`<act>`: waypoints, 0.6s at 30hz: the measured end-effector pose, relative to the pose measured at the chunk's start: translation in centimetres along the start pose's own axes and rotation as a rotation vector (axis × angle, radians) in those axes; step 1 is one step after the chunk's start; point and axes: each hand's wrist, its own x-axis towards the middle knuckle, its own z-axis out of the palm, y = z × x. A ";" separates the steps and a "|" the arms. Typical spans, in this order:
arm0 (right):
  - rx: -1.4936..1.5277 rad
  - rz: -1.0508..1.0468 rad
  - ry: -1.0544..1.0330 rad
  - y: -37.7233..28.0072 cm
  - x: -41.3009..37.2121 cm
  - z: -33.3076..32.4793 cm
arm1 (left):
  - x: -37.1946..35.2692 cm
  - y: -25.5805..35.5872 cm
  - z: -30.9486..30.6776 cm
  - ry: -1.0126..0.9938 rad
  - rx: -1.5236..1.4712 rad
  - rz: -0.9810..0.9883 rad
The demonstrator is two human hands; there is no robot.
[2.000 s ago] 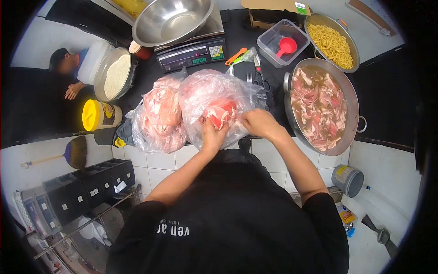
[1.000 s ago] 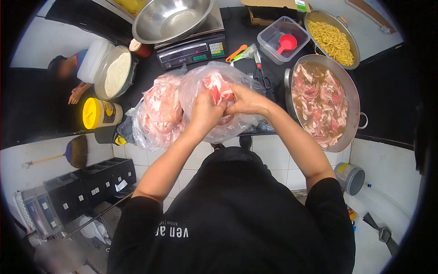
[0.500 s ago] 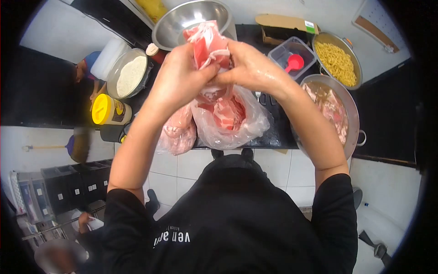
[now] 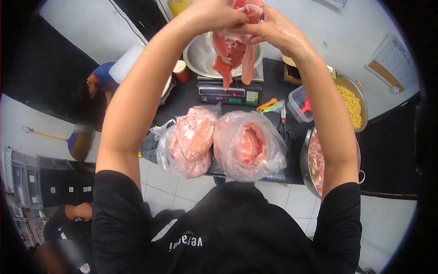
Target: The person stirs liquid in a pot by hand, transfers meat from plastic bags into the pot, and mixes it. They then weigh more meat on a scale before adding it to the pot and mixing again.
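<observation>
My left hand (image 4: 213, 17) and my right hand (image 4: 280, 34) both grip a bunch of raw meat slices (image 4: 232, 50), pink with white fat. Loose strips dangle below the fingers, in front of a metal bowl (image 4: 196, 52). That bowl rests on a digital scale (image 4: 212, 93) with a keypad and a small red light. Nearer to me, an opened plastic bag (image 4: 273, 150) holds more sliced meat (image 4: 252, 144). Left of it lies a second clear bag of pale pink meat (image 4: 194, 137).
Scissors (image 4: 284, 121) and an orange-handled tool (image 4: 267, 105) lie right of the scale. Farther right are a plastic tub (image 4: 296, 102), a pan of yellow noodles (image 4: 351, 107) and a pot of meat (image 4: 315, 157). A red jar (image 4: 182, 73) stands left. Other people are at the left side.
Both hands have moved forward and up with the meat, from above the open bag to above the metal bowl. The slices now hang down loosely. The view has shifted, revealing the scale.
</observation>
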 end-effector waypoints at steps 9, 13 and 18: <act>-0.210 0.021 0.228 13.3 11.4 -1.3 | 9.0 -19.3 6.8 0.145 -0.118 -0.050; -0.247 0.054 0.131 19.9 14.2 -1.0 | 9.2 -26.5 12.1 0.169 -0.338 -0.186; -0.467 0.153 0.354 27.8 15.1 2.3 | 6.5 -34.8 17.2 0.153 -0.531 -0.410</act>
